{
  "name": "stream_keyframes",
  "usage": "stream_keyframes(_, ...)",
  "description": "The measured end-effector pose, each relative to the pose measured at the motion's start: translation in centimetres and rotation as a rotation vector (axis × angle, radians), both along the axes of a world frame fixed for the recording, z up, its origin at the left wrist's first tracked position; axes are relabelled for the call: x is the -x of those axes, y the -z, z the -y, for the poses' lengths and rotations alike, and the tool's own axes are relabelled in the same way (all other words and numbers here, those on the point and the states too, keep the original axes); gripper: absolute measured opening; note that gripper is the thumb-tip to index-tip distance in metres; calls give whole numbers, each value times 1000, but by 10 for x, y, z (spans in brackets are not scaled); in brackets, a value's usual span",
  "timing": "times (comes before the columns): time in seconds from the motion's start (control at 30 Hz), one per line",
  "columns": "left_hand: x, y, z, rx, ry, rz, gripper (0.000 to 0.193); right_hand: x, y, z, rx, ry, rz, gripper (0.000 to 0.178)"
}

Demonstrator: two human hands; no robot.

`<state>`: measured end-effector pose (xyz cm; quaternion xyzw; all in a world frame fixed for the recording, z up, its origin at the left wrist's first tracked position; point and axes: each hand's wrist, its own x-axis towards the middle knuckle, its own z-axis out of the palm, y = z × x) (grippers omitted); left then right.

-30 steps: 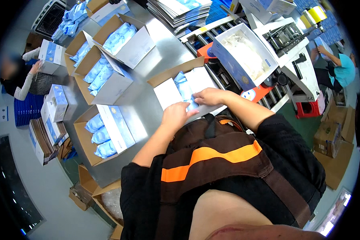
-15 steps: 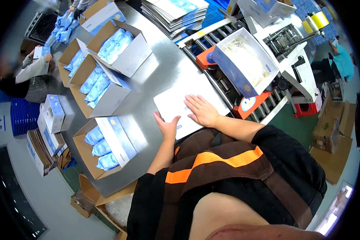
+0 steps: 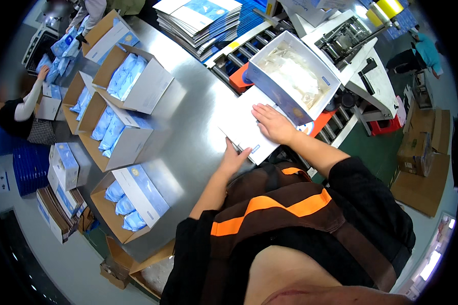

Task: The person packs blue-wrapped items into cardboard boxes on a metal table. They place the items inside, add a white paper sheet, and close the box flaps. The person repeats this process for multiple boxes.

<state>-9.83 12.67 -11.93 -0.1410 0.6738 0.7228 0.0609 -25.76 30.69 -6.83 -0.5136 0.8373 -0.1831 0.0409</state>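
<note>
A white carton (image 3: 243, 118) lies partly on the steel table and reaches over the roller conveyor's edge; whether it is folded flat or a closed box, I cannot tell. My right hand (image 3: 275, 125) rests flat on its top with the fingers stretched out. At its near left corner, my left hand (image 3: 233, 158) grips the edge, thumb apart from the fingers, whose tips are partly hidden. Just beyond the carton, an open white-and-blue box (image 3: 310, 109) holding clear plastic bags (image 3: 292, 73) stands on the conveyor.
Several open cartons (image 3: 158, 84) with blue packets (image 3: 109, 133) stand along the table's (image 3: 188, 101) left. A stack of folded cartons (image 3: 196, 25) is at the back. The roller conveyor (image 3: 241, 53) leads to a machine with yellow tape (image 3: 387, 12). Co-workers (image 3: 23, 109) are at far left.
The white carton has slid right and away, up to the conveyor and the open box. Both my hands have moved rightward with it. The whole view has shifted slightly.
</note>
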Motion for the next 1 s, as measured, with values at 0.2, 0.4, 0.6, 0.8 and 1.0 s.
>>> stream_keyframes(0.2,-126,-99,168,1479,-757,220,91,45,-127,-28,47,637,372,38)
stream_keyframes(0.4,-263,-24,248,1002,-585,720,39,131,-76,-76,-683,507,78,25)
stream_keyframes(0.6,-132,-63,129,737,-306,505,32,134,-75,-96,-282,649,256,23)
stream_keyframes(0.8,-31,-134,20,657,237,275,48,145,-114,-114,172,833,372,20)
stream_keyframes(1.0,5,-148,13,201,-17,-6,46,94,-162,-66,348,586,642,18)
